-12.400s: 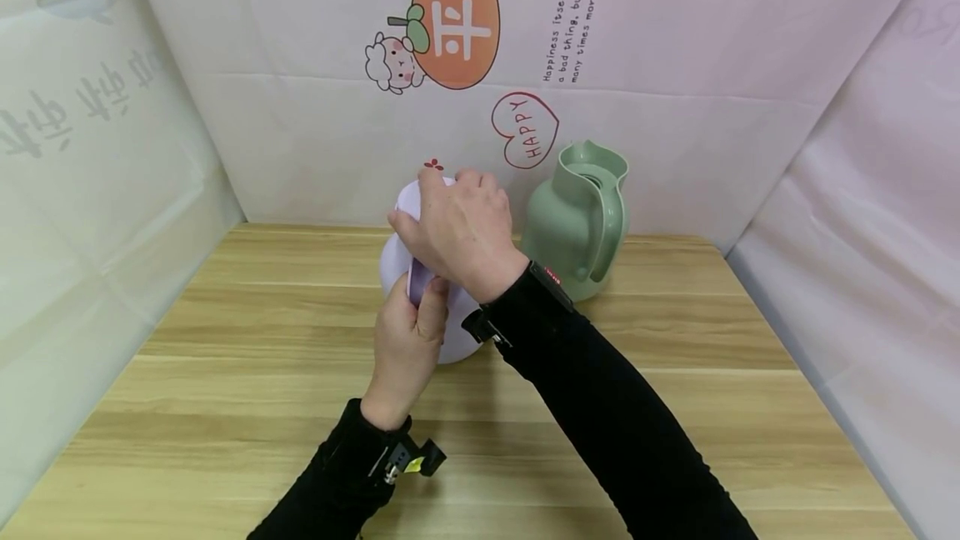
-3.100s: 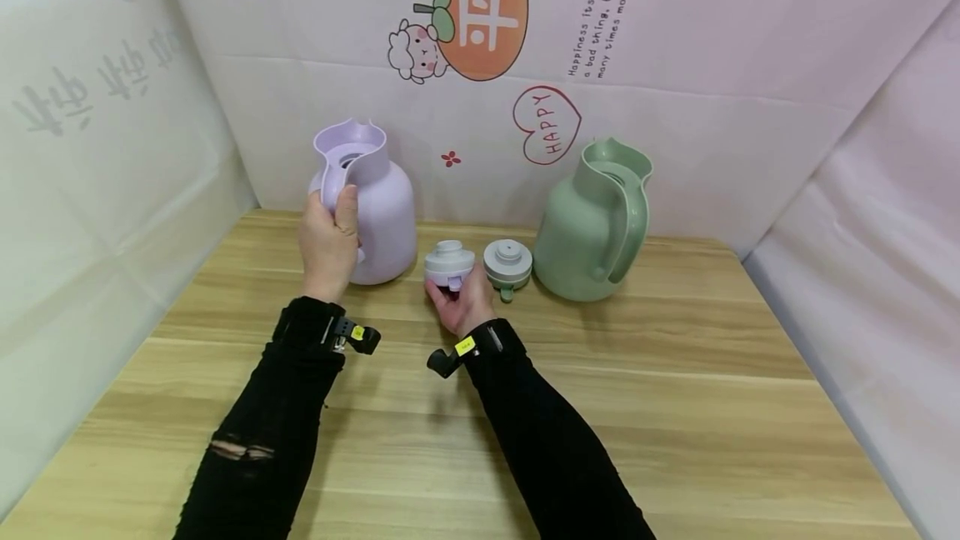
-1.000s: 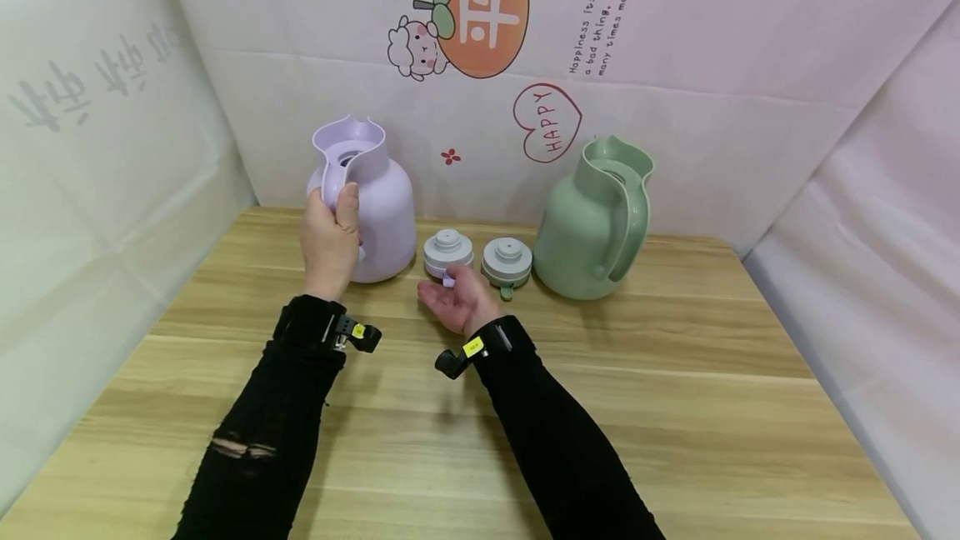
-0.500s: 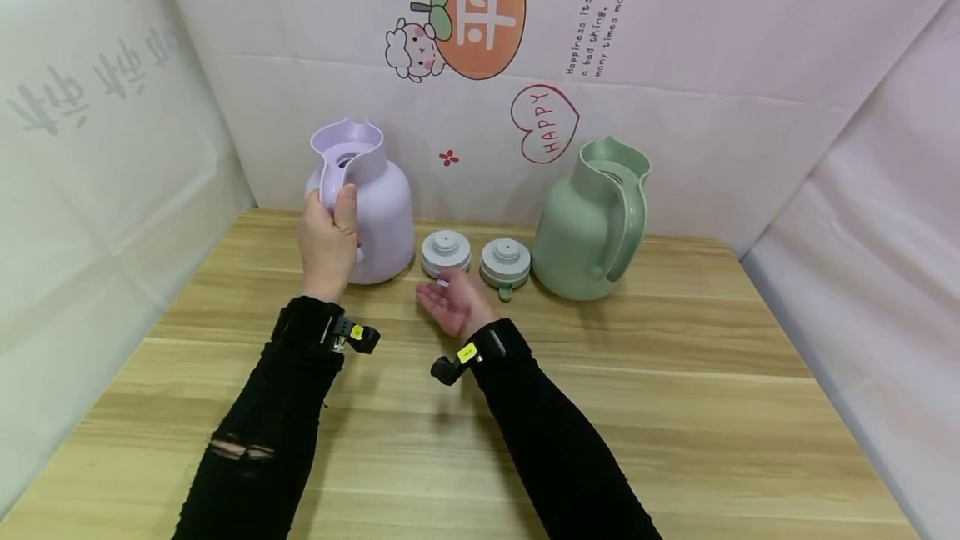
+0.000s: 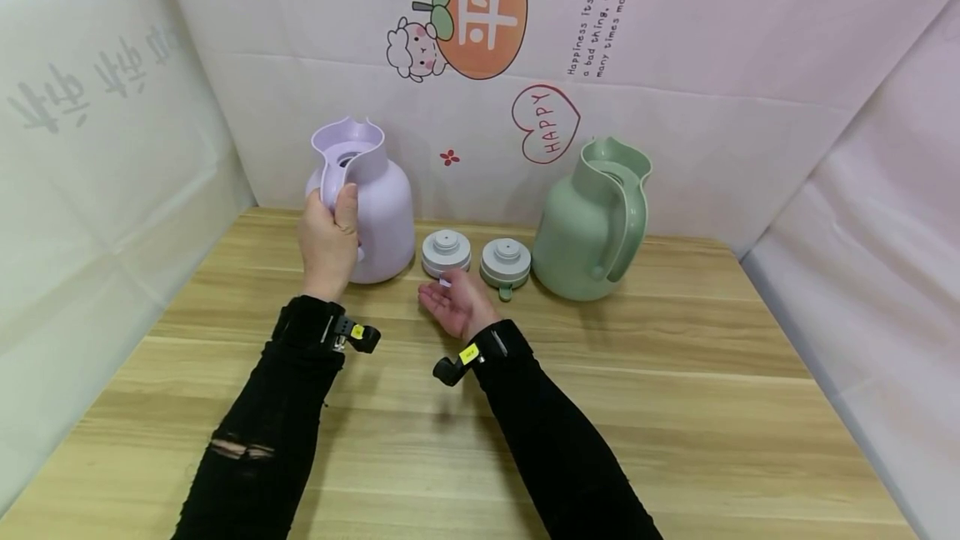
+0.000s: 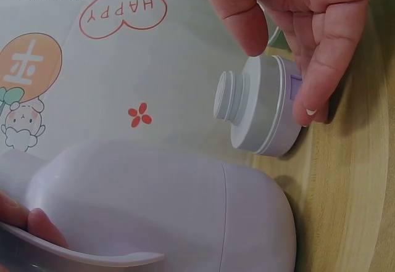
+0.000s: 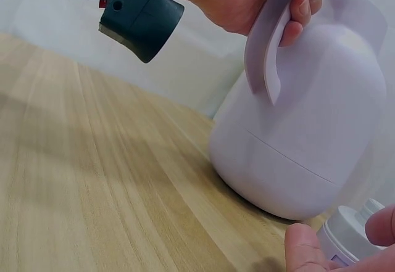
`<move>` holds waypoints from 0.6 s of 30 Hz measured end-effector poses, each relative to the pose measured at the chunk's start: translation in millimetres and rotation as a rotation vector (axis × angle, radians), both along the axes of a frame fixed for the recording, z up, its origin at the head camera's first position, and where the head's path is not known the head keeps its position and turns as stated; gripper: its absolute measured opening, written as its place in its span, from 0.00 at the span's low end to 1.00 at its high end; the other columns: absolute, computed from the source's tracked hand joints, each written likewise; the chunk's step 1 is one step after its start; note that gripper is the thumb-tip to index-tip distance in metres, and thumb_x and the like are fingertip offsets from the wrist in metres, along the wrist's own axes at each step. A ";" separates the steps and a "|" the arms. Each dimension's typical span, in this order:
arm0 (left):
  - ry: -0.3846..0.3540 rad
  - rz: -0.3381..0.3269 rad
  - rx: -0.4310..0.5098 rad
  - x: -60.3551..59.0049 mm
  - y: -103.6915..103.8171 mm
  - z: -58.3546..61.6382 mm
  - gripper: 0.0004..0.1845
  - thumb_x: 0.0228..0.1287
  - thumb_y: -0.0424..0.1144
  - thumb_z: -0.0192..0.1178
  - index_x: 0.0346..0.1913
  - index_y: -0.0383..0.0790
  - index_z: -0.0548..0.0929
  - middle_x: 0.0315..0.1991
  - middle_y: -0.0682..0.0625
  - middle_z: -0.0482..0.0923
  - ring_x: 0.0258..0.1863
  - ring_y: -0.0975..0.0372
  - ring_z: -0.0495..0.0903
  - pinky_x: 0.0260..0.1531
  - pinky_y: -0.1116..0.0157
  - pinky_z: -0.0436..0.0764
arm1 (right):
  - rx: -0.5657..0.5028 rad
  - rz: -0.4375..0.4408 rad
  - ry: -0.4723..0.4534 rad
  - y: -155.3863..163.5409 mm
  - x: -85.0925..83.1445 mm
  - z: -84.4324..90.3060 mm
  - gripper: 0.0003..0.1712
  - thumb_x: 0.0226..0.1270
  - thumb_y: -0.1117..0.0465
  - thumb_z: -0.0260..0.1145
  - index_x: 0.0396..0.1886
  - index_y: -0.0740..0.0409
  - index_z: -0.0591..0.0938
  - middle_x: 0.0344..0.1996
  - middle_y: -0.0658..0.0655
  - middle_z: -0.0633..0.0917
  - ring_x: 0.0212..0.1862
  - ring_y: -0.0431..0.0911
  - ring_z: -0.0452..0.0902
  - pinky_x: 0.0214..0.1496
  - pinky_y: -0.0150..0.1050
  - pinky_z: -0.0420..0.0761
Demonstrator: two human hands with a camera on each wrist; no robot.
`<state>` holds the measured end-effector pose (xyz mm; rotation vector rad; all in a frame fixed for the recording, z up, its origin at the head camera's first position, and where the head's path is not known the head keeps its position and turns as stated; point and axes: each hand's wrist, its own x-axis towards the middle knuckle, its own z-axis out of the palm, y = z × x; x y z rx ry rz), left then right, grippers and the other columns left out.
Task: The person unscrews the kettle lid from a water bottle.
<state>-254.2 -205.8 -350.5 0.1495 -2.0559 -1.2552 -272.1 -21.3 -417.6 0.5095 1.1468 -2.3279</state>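
Note:
My left hand (image 5: 327,250) grips the handle of the lavender thermos jug (image 5: 386,219), which stands lidless on the table at the back left. Its upright body fills much of the right wrist view. Just right of the jug, a grey and lavender lid (image 5: 446,250) sits upside down on the wood. My right hand (image 5: 457,304) lies right at the front of this lid, palm up, with relaxed fingers beside its lavender tab. In the left wrist view, the thumb and fingers of that hand are spread loosely around the lid's edge (image 6: 265,108).
Beside the first lid is a second upturned lid (image 5: 506,263) with a green tab. Close on its right stands a green thermos jug (image 5: 585,232), its handle toward the front right. A printed cloth (image 5: 675,148) hangs behind the wooden table (image 5: 675,407).
Earlier, both hands were at the lavender jug's top. Later my right hand held its lid, tilted; now the lid lies flat and those fingers have loosened. In the last second almost nothing moved.

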 end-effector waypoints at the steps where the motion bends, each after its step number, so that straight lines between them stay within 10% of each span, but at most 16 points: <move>1: 0.001 0.000 0.000 -0.1 -0.2 -0.2 0.29 0.81 0.56 0.52 0.50 0.26 0.77 0.28 0.44 0.76 0.17 0.71 0.72 0.19 0.73 0.71 | 0.002 0.000 0.001 -0.1 0.0 -0.2 0.30 0.85 0.62 0.47 0.79 0.67 0.58 0.70 0.72 0.70 0.71 0.58 0.70 0.75 0.46 0.72; 18: -0.043 -0.028 0.065 3.0 3.0 2.2 0.29 0.80 0.59 0.52 0.56 0.31 0.74 0.29 0.49 0.74 0.19 0.68 0.74 0.22 0.71 0.75 | 0.114 0.044 0.069 10.0 5.9 -0.5 0.28 0.82 0.61 0.54 0.75 0.65 0.64 0.71 0.71 0.70 0.70 0.58 0.73 0.71 0.45 0.77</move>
